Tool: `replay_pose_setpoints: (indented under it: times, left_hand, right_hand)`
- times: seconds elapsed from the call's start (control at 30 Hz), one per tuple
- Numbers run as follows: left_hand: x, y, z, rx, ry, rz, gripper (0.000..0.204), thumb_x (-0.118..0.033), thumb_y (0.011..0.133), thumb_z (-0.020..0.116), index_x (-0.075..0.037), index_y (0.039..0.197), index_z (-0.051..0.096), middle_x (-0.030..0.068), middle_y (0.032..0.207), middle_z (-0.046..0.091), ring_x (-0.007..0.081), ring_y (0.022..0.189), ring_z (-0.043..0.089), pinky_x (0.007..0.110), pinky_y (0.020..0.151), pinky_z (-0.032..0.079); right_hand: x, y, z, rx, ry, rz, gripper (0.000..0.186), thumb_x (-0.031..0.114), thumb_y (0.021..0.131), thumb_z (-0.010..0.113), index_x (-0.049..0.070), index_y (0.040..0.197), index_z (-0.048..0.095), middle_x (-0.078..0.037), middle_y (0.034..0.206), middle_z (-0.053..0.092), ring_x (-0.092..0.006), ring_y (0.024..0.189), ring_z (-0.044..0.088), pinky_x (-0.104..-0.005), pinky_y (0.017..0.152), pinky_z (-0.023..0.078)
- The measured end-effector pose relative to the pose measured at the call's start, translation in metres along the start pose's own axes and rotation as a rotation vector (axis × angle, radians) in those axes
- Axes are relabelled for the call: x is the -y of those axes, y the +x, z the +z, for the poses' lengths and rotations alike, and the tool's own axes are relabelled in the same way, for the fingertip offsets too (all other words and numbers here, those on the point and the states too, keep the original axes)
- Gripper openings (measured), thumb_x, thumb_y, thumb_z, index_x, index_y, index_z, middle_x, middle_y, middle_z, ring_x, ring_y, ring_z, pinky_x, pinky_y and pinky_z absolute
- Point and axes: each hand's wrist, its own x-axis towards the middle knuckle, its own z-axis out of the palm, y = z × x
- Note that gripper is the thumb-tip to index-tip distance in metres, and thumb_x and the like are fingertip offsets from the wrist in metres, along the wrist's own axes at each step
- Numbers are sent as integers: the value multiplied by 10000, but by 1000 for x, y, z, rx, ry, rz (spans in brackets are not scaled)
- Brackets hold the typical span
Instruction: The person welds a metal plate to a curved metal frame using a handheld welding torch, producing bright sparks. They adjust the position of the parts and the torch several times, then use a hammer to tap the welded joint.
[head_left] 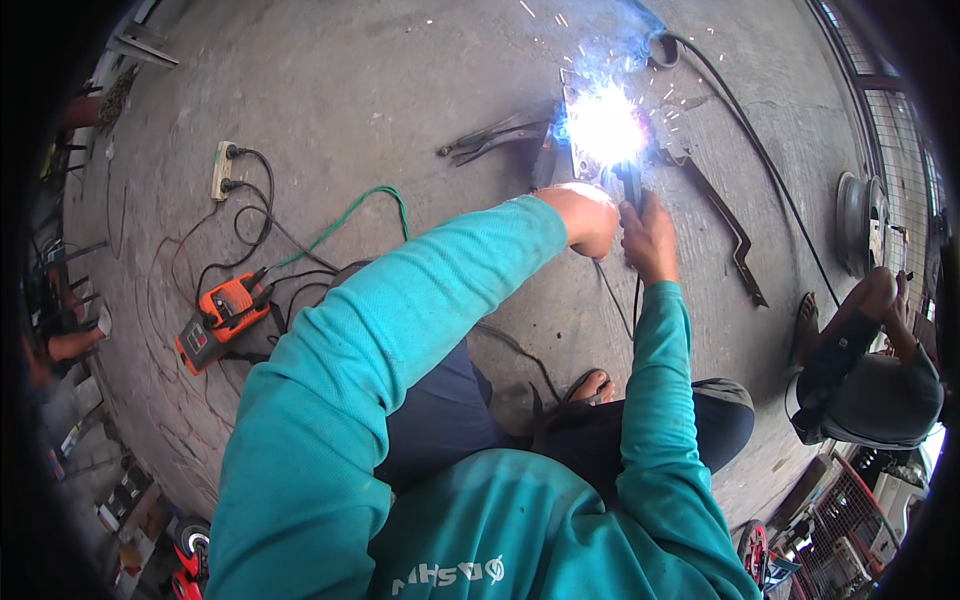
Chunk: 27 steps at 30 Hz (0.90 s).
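A glaring white-blue welding arc point(606, 124) throws sparks at the upper middle and washes out whatever lies under it. Beside the glare stands the edge of a metal plate point(573, 120). My right hand point(652, 240) is closed round a dark electrode holder point(628, 182), whose tip runs into the light. Close against it on the left, my left hand point(590, 218) is curled; its fingers are turned away, so what they hold is hidden. Locking pliers point(492, 138) lie left of the plate. On the right a bent flat metal bar point(722, 218) rests on the concrete.
An orange welding machine point(232, 304) with cables sits to the left, below a white socket strip point(222, 172). A black cable point(752, 140) curves down the right side. Further right are a wheel rim point(853, 225) and another person point(865, 385), crouched low.
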Motion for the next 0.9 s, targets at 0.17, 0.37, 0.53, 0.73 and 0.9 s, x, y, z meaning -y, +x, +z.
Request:
replay_pose_setpoints:
  times: [0.17,0.37,0.53,0.73,0.9]
  left_hand:
    - [-3,-14,-9,41,-12,-12,396,-306,892,736,-15,1156,785,192,1204,754,353,1114,727,453,961,568]
    - [-4,-35,-23,150,42,-64,529,-399,893,772,-7,1247,742,184,1296,727,378,1143,714,482,976,565]
    - [29,-29,-31,138,63,-127,590,-441,891,784,56,1204,731,240,1161,751,387,1024,741,487,879,581]
    - [36,-43,-59,-38,-27,-274,522,-425,913,763,32,1167,759,185,976,772,293,916,746,454,741,572]
    - [66,-61,-67,-196,-197,-482,564,-405,931,751,16,1305,712,181,1113,765,265,981,744,409,758,602]
  right_hand:
    - [1,-4,1,-49,-109,-15,436,278,1012,614,-8,1338,568,-306,1123,712,-492,1066,682,-545,918,525]
    - [0,-9,-8,-1,313,124,378,228,1052,598,10,1359,567,-64,916,655,-136,675,592,-322,570,491]
    - [31,-34,-100,50,1008,30,269,191,1088,538,6,1283,548,-110,1030,697,-156,716,633,-323,648,547]
    - [-6,-40,-138,-5,1279,168,316,261,1086,521,15,1270,596,-98,904,691,-159,701,628,-310,613,547]
    - [18,-50,-155,-107,1130,22,593,614,1010,624,55,1208,617,-32,749,626,-123,551,583,-286,503,505]
